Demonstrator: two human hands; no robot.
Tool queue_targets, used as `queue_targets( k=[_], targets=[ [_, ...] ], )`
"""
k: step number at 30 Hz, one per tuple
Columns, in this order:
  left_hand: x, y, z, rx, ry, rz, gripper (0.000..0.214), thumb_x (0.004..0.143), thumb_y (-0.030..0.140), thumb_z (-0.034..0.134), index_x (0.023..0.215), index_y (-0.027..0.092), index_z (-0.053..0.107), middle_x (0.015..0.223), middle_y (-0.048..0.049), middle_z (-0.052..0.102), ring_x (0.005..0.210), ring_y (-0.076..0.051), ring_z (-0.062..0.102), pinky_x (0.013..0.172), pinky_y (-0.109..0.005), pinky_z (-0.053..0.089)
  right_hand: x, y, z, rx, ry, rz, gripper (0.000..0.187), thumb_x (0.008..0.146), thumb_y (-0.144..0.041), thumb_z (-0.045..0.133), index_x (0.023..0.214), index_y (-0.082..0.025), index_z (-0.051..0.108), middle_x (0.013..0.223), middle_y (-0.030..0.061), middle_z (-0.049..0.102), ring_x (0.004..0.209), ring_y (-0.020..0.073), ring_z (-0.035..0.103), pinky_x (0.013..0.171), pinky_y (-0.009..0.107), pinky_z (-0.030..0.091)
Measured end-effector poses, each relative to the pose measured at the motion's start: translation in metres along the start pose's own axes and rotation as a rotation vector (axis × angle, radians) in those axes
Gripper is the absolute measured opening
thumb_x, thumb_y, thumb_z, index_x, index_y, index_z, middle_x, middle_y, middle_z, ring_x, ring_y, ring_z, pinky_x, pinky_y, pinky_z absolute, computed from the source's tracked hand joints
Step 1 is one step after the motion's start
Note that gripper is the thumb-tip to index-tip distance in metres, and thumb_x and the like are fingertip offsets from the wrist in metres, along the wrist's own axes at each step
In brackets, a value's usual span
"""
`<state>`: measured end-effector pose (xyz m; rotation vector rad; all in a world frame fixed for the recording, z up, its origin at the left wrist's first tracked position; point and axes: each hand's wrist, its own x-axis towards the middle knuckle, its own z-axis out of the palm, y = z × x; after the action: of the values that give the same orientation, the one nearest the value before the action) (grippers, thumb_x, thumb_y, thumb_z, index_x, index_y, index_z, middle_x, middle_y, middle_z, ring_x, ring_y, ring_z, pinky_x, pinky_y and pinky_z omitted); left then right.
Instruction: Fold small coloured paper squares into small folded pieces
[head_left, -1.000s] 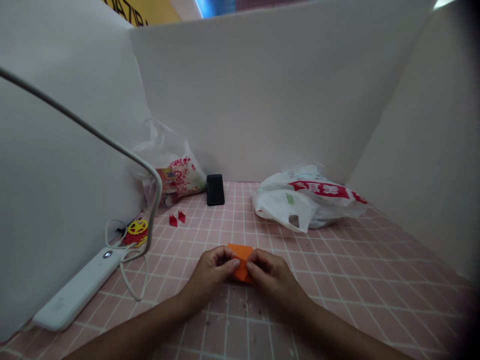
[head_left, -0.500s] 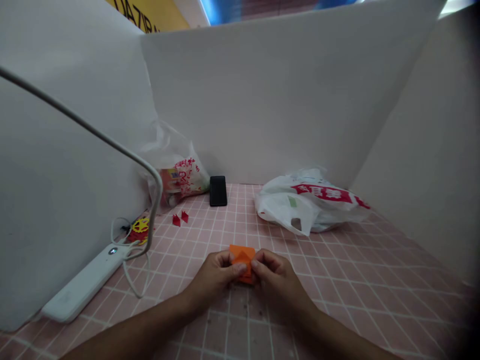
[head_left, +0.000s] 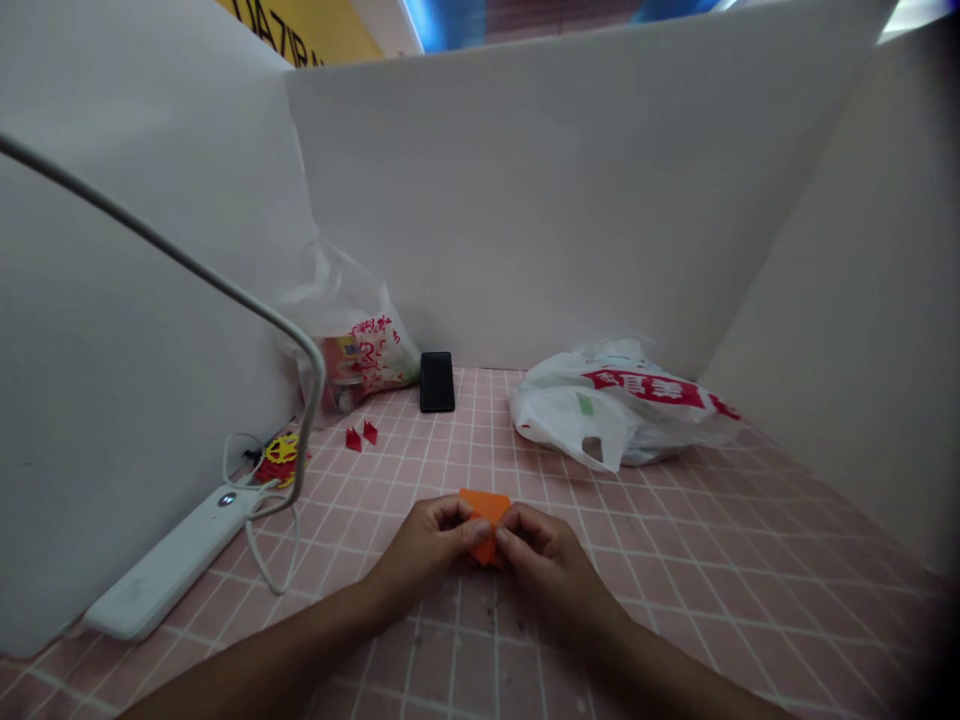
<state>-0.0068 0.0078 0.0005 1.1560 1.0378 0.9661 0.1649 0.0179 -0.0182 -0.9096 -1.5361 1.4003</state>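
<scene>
A small piece of folded orange paper (head_left: 486,504) is held between both hands, just above the pink tiled tabletop (head_left: 465,650). My left hand (head_left: 431,540) pinches its left side, thumb on top and fingers behind. On the right side, my right hand (head_left: 544,550) grips the paper between thumb and curled forefinger. The two thumbs are close together over the paper's middle. Fingers cover the lower part, so its exact folds are hidden.
Two small red folded pieces (head_left: 361,436) lie near a black phone (head_left: 437,382). A filled plastic bag (head_left: 386,350) stands back left, a white plastic bag (head_left: 570,400) back right. At left are a white power strip (head_left: 172,560), yellow star-shaped piece (head_left: 282,449) and grey cable (head_left: 187,262).
My right thumb and fingers have shifted slightly left and inward over the orange paper. The raised pointed flap seen earlier on it now no longer shows.
</scene>
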Motion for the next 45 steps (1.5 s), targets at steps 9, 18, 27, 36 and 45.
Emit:
queue_targets(
  k=[9,18,27,36,45],
  targets=[
    [-0.001,0.004,0.0,0.034,-0.006,0.015,0.035,0.077,0.049,0.066,0.068,0.015,0.059,0.061,0.0014,0.056,0.054,-0.01,0.046,0.055,-0.024,0.033,-0.001,0.004,-0.001,-0.005,-0.032,0.002,0.024,0.088,-0.034,0.056,0.07,-0.019,0.054,0.07,0.0008,0.056,0.067,0.0147,0.051,0.065,0.027,0.04],
    [-0.001,0.0,-0.001,0.068,-0.101,-0.015,0.031,0.073,0.045,0.071,0.07,0.016,0.06,0.06,0.004,0.049,0.054,-0.009,0.04,0.054,-0.023,0.027,-0.002,-0.002,-0.004,-0.05,-0.021,-0.01,0.025,0.089,-0.038,0.056,0.073,-0.019,0.056,0.07,0.0004,0.057,0.066,0.0151,0.052,0.062,0.027,0.041],
    [0.0,0.001,-0.003,0.166,-0.062,-0.075,0.034,0.074,0.046,0.068,0.062,0.017,0.054,0.051,0.0044,0.048,0.048,-0.009,0.04,0.049,-0.024,0.027,0.0,0.002,-0.004,-0.078,0.01,-0.031,0.029,0.091,-0.037,0.054,0.069,-0.018,0.053,0.068,0.0004,0.055,0.066,0.0147,0.051,0.063,0.027,0.038],
    [0.001,0.003,-0.008,0.208,-0.028,0.088,0.039,0.083,0.049,0.061,0.062,0.015,0.058,0.058,0.002,0.051,0.055,-0.011,0.042,0.054,-0.024,0.03,0.003,-0.014,0.002,-0.014,-0.076,0.024,0.028,0.083,-0.037,0.057,0.064,-0.018,0.049,0.062,-0.0018,0.051,0.059,0.0116,0.044,0.056,0.024,0.034],
    [0.009,0.003,-0.017,0.159,-0.157,-0.012,0.035,0.072,0.046,0.073,0.068,0.016,0.056,0.059,0.0034,0.055,0.054,-0.01,0.043,0.053,-0.022,0.03,0.005,-0.012,-0.004,-0.074,-0.072,0.026,0.021,0.081,-0.028,0.058,0.064,-0.017,0.052,0.06,-0.0032,0.048,0.057,0.0103,0.041,0.054,0.023,0.031]
  ],
)
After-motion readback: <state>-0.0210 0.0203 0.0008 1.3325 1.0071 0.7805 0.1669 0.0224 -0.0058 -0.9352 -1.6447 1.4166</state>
